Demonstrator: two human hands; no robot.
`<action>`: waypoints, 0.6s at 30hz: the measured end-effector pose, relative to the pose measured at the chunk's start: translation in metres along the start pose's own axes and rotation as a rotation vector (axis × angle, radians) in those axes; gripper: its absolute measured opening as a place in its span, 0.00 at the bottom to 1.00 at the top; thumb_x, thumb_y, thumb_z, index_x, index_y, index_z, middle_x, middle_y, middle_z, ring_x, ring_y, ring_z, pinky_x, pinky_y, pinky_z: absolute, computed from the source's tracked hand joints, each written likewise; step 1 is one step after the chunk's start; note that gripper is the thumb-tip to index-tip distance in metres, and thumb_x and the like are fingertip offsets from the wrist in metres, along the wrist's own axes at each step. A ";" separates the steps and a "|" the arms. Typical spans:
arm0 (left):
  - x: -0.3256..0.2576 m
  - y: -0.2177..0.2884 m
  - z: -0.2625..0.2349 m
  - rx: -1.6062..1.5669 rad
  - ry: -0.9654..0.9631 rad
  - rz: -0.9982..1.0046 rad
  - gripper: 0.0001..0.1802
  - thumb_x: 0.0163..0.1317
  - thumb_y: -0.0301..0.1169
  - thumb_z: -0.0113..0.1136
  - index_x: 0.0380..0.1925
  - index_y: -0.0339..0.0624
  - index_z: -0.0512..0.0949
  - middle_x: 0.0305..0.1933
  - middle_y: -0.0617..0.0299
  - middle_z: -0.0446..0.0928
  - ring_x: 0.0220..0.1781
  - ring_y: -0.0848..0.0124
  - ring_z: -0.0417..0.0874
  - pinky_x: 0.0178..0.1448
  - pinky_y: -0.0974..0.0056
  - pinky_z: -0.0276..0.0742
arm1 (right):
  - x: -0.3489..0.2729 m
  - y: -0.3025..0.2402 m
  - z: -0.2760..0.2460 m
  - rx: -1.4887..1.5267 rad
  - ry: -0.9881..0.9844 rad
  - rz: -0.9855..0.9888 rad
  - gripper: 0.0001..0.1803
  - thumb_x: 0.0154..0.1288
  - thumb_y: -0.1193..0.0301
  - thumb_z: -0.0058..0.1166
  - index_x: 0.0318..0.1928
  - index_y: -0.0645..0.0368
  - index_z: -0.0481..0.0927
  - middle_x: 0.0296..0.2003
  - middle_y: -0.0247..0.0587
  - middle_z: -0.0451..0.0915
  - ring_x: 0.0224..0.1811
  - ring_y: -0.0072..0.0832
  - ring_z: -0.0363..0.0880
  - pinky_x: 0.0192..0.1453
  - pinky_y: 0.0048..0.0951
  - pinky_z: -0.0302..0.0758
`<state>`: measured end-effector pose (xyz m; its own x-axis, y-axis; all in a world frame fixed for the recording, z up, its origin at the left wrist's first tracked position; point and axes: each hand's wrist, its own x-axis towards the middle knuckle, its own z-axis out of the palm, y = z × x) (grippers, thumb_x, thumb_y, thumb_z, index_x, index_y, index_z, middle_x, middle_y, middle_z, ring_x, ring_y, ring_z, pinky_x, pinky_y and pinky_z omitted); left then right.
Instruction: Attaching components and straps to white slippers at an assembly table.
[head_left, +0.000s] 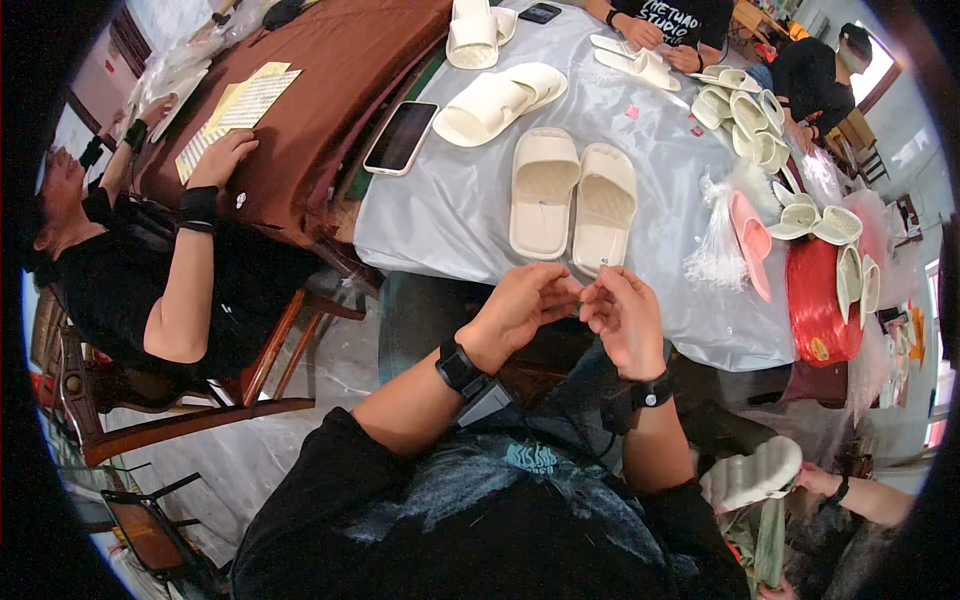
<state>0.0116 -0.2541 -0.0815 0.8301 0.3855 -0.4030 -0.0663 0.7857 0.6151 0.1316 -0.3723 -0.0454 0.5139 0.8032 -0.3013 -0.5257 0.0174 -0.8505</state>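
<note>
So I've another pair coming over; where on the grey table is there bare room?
Bare cloth lies between the phone and the slipper pair. The right edge is crowded: pink slipper, tag bundle, red bundle.

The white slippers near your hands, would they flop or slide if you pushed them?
The slippers look thick and moulded, so probably bendy but not floppy, and light for their size. They lie flat on their soles, so tipping or rolling seems unlikely. The tablecloth looks smooth and shiny, so they might slide easily.
</note>
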 end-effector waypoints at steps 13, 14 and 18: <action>-0.008 0.022 -0.008 0.082 -0.069 -0.080 0.24 0.74 0.44 0.44 0.61 0.40 0.65 0.52 0.52 0.78 0.53 0.64 0.80 0.48 0.66 0.75 | 0.084 -0.022 -0.016 0.121 0.058 0.266 0.09 0.68 0.69 0.54 0.39 0.63 0.74 0.32 0.43 0.78 0.30 0.30 0.79 0.28 0.21 0.79; -0.011 0.023 -0.010 0.074 -0.092 -0.111 0.25 0.74 0.45 0.43 0.61 0.41 0.65 0.51 0.53 0.79 0.53 0.64 0.80 0.47 0.68 0.75 | 0.088 -0.024 -0.019 0.141 0.064 0.294 0.10 0.68 0.70 0.53 0.41 0.65 0.72 0.33 0.46 0.77 0.31 0.35 0.80 0.30 0.23 0.80; -0.023 0.029 -0.018 0.154 -0.081 -0.076 0.25 0.74 0.47 0.43 0.59 0.40 0.69 0.44 0.57 0.81 0.46 0.68 0.83 0.42 0.71 0.75 | 0.071 -0.017 -0.003 0.179 -0.034 0.329 0.11 0.69 0.67 0.51 0.41 0.64 0.73 0.32 0.46 0.77 0.31 0.35 0.80 0.30 0.26 0.78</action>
<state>-0.0197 -0.2312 -0.0666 0.8717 0.2831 -0.4000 0.0784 0.7251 0.6841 0.1797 -0.3174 -0.0536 0.2765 0.8025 -0.5288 -0.7704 -0.1438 -0.6211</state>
